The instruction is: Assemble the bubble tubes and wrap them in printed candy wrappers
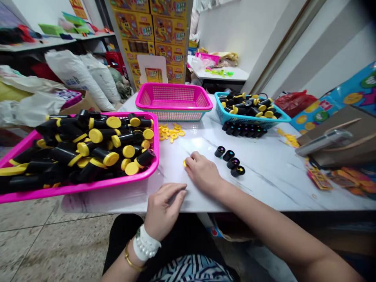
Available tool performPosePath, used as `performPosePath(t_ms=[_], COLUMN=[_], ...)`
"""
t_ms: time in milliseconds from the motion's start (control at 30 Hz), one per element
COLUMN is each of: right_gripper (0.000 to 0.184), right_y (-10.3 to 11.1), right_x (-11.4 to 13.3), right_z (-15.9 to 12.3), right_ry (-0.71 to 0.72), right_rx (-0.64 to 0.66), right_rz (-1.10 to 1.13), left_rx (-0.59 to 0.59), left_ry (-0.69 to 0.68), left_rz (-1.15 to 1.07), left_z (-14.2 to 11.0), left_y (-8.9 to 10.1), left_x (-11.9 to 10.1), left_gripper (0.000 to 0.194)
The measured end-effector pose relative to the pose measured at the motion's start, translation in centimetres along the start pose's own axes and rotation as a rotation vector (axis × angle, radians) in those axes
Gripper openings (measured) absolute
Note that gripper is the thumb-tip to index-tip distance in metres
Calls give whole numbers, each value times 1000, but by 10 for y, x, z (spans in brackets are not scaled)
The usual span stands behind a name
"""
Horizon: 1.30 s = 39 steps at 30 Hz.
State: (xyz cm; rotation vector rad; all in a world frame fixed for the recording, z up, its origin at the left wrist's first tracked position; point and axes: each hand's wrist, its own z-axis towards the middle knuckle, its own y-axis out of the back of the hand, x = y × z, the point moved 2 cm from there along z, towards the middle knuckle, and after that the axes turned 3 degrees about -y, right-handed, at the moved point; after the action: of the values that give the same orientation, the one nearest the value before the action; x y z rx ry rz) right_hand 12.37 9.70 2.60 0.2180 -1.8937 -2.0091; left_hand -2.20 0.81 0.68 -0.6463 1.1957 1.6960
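Note:
My right hand (203, 172) is over the marble-patterned table (199, 137), its fingers closed on a small yellow piece (185, 163); most of that piece is hidden by the fingertips. My left hand (165, 209), with a white band and bracelets at the wrist, hovers by the table's front edge. Its thumb and forefinger are a little apart, and nothing shows between them. Right of my right hand, several short black cylinders (233, 163) lie in a slanting row, with coloured bits in their ends. A pile of loose yellow ring-shaped pieces (172, 132) lies beyond my hands.
A large pink basket (156, 156) of black tubes with yellow caps stands at left. Nested baskets (174, 105) are at the back. A blue basket (249, 120) of similar tubes stands back right, behind lined-up black cylinders (245, 130). A tape dispenser (324, 143) sits far right.

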Motion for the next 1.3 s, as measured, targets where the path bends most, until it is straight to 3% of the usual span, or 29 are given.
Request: performPosePath(t_ms=[67, 167, 300, 433, 533, 600, 667, 733, 833, 900, 1000, 1133, 1300], right_gripper=[24, 25, 64, 28, 22, 18, 10, 1, 12, 17, 24, 28, 27], right_y=[3, 5, 1, -11, -15, -13, -6, 2, 10, 11, 9, 9, 9], right_x=[-10, -29, -48, -55, -56, -58, -63, -73, -82, -79, -65, -53, -53], right_z=[-34, -81, -130, -154, -158, -156, -151, -144, -128, -116, -99, -87, -85], right_ry=[39, 110, 245, 324, 286, 205, 31, -196, -408, -447, -510, -588, -587], right_rx=[-27, -124, -175, -296, -306, -264, -251, -259, -199, -46, 129, 16, -37], right_rz=[-28, -11, 77, 183, 454, 680, 882, 1078, 1288, 1341, 1368, 1302, 1219], left_rx=[27, 104, 256, 304, 291, 298, 321, 353, 348, 287, 188, 175, 267], left_ry=[64, 98, 144, 114, 81, 75, 81, 71, 3, -46, -76, -46, -13], left_rz=[2, -21, 39, 195, 227, 221, 212, 204, 197, 172, 132, 128, 178], left_z=[9, 36, 86, 130, 150, 154, 145, 124, 80, 53, 31, 30, 33], left_y=[-4, -25, -73, -119, -135, -134, -122, -103, -74, -62, -59, -67, -66], left_x=[-2, -8, -11, -11, -11, -10, -10, -10, -14, -17, -17, -15, -16], left_gripper=[18, 22, 52, 82, 62, 39, 27, 25, 28, 31, 26, 11, 15])
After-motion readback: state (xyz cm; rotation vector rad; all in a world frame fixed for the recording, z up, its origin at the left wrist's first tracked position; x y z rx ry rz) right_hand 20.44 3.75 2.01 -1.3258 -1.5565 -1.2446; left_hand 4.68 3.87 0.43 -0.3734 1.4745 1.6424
